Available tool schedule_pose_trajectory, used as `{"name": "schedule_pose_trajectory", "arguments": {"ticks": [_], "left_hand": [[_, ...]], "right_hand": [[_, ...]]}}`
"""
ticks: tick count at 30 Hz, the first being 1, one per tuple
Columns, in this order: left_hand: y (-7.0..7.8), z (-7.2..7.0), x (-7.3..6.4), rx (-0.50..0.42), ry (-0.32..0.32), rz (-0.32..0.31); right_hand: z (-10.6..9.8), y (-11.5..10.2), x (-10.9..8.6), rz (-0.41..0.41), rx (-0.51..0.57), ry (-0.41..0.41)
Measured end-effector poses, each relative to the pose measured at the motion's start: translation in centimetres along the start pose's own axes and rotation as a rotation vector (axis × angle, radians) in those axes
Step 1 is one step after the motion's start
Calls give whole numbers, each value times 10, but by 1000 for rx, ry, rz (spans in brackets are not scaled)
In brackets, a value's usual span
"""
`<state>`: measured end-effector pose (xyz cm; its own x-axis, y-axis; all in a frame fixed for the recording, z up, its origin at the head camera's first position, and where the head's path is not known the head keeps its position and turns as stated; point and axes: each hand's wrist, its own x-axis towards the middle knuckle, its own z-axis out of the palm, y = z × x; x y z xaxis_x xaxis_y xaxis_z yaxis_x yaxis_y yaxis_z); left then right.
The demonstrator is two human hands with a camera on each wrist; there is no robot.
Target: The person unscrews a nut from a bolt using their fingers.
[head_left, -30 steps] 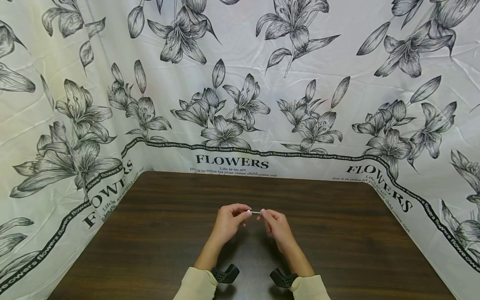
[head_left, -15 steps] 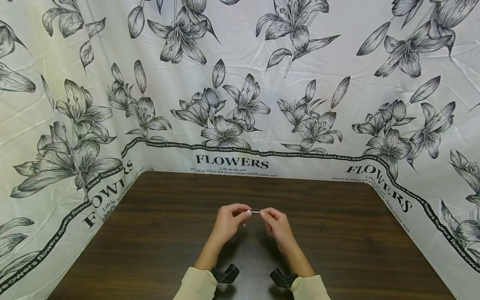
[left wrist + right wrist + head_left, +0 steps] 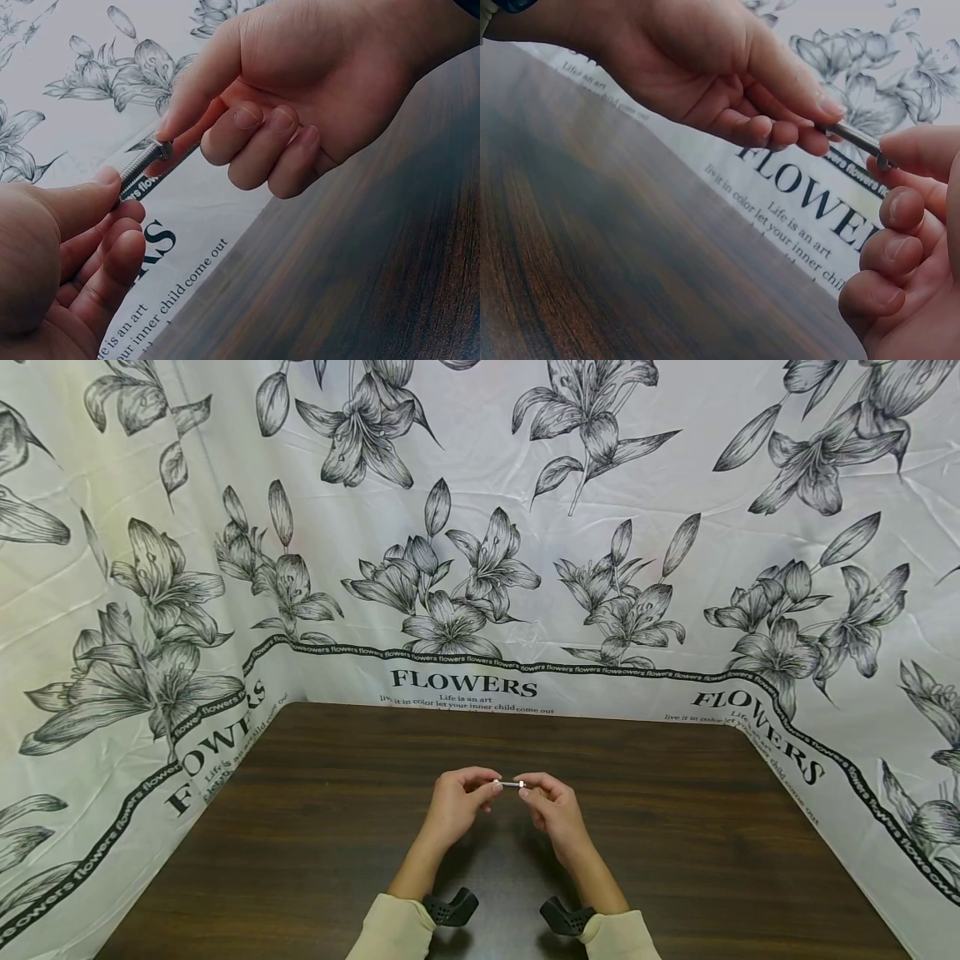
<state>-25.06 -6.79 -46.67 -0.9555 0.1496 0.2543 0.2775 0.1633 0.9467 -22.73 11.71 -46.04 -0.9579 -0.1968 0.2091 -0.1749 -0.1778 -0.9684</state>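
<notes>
A silver threaded bolt [image 3: 509,784] is held level above the table between both hands. My left hand [image 3: 453,806] pinches one end between thumb and fingers, hiding that end. Thread shows along the bolt's shaft in the left wrist view [image 3: 141,169]. At the other end sits a small metal nut [image 3: 884,161], round the shaft. The thumb and index finger of my right hand [image 3: 557,814] pinch this nut at its edges. In the right wrist view, the other fingers of the right hand [image 3: 900,255] are curled towards the palm.
A dark wood-grain table [image 3: 337,860] lies beneath the hands. White cloth [image 3: 480,568] printed with black flowers and lettering hangs around its back and sides. Each wrist wears a black strap mount [image 3: 452,910], next to a cream sleeve [image 3: 393,931].
The right thumb and index finger have shifted at the bolt's end, spreading slightly so the nut shows between them. The left hand and the bolt have stayed in place.
</notes>
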Motion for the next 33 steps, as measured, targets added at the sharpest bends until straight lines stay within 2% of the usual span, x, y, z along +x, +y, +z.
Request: {"name": "schedule_pose_trajectory", "arguments": {"ticks": [9,15,27,33], "left_hand": [[1,1,-1,-7,4,1],[0,0,-1,0,7,21],[-1,2,0,33,18,-3],[-1,2,0,33,12,-2]], "right_hand": [[-1,3,2,-10,-13,0],[-8,22,8,-13,-18,8],[-9,28,9,-105,-32,-23],[-7,22,8,-56,-66,-21]]}}
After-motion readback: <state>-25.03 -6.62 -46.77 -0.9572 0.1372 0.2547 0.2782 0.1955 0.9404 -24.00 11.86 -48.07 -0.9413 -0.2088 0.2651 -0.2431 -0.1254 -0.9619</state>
